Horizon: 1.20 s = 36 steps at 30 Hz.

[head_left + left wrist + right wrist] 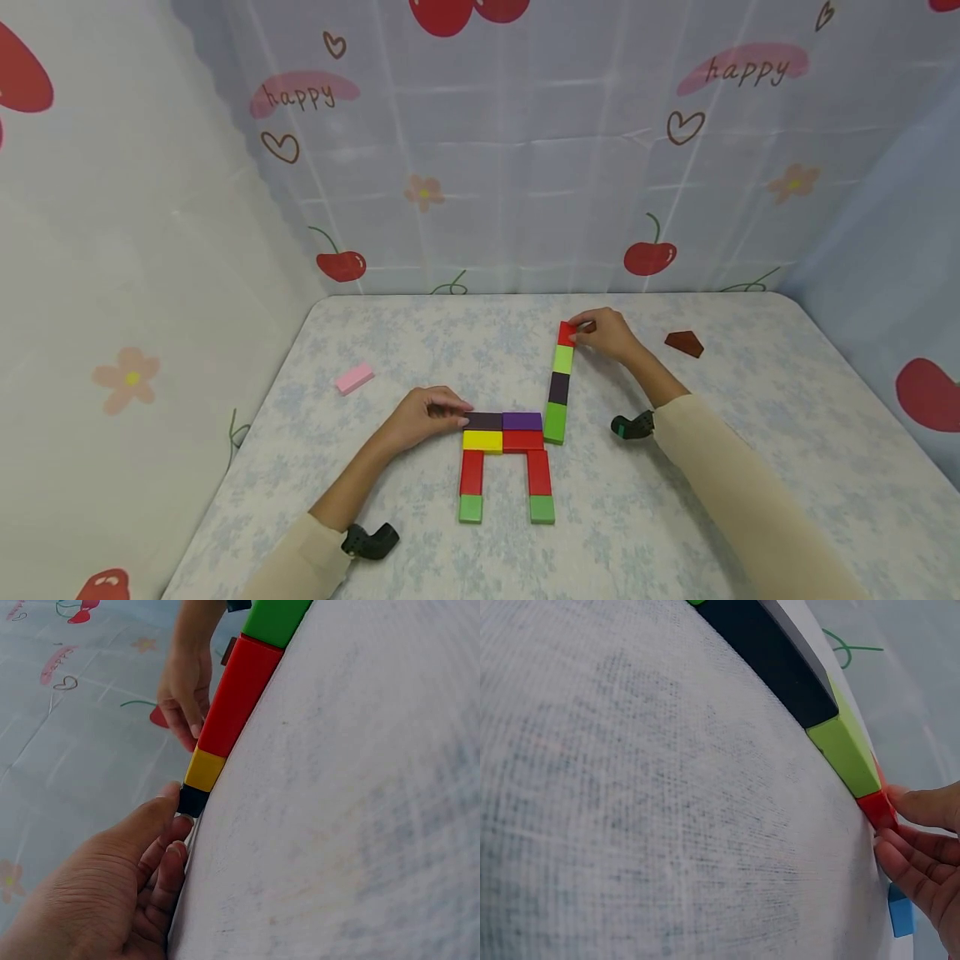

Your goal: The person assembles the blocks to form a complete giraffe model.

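Observation:
At the far end of a slanting column of blocks, my right hand (606,333) pinches a small red block (566,333) between thumb and fingers. Below it in the column come a lime block (562,359), a black block (558,388) and a green block (555,422). My left hand (423,419) holds the left end of another black block (483,422) with thumb and fingertip. That block lies beside a purple block (522,422), above a yellow block (482,442) and a red block (522,442). Two red legs (472,472) with green ends (470,509) extend toward me.
A pink block (355,378) lies apart at the left, a brown angular piece (684,343) at the far right. The right wrist view shows a blue block (901,911) just beyond the fingers. A cherry-printed curtain (495,167) hangs behind the patterned table (637,533).

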{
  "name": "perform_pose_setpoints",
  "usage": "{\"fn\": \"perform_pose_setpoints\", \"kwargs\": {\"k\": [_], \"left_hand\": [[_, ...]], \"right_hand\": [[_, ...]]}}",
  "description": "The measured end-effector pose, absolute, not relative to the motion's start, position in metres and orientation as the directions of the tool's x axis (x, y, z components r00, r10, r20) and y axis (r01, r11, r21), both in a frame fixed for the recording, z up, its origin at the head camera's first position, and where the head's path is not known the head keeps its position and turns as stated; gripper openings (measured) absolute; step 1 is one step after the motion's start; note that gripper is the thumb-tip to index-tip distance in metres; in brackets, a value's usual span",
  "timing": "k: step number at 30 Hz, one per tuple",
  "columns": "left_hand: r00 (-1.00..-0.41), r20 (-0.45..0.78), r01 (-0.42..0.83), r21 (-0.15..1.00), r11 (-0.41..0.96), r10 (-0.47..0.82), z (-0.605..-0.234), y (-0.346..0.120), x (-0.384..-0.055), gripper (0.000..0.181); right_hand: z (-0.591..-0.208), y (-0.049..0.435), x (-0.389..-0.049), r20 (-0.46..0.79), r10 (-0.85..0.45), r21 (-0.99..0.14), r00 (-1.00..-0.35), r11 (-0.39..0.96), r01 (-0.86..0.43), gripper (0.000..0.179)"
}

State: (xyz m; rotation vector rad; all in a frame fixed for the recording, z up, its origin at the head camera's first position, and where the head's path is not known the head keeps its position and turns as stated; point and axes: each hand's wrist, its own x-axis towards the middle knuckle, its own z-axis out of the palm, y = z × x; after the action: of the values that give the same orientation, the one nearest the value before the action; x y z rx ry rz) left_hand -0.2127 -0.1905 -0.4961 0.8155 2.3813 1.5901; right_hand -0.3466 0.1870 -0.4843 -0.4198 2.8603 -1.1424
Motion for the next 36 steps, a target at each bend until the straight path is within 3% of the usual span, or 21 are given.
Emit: {"fn": "perform_pose_setpoints", "kwargs": {"k": [10,18,22,36], "left_hand": [[-0.834,0.167,0.360,0.887,0.289,0.526,-0.498,-0.190,-0.212,0.020],[-0.838,0.161,0.354,0.887,0.295,0.522,-0.500,-0.192,-0.213,0.020],[-0.838,0.161,0.354,0.887,0.296,0.522,-0.499,-0.192,-0.213,0.020],[-0.836,0.164,0.362,0.882,0.301,0.524,-0.498,-0.191,-0.216,0.021]], "right_hand": [[-0.473,0.210,-0.348,0.184,-0.173,-0.651,-0.968,0.716,-0.252,0.029],[-0.476,0.223,-0.353,0.051,-0.145,-0.586,-0.988,0.797,-0.147,0.033],[-0.478,0.223,-0.354,0.042,-0.123,-0.577,-0.991,0.807,-0.125,0.033],[-0.494,0.217,-0.372,0.177,-0.148,-0.638,-0.973,0.736,-0.228,0.023]]}}
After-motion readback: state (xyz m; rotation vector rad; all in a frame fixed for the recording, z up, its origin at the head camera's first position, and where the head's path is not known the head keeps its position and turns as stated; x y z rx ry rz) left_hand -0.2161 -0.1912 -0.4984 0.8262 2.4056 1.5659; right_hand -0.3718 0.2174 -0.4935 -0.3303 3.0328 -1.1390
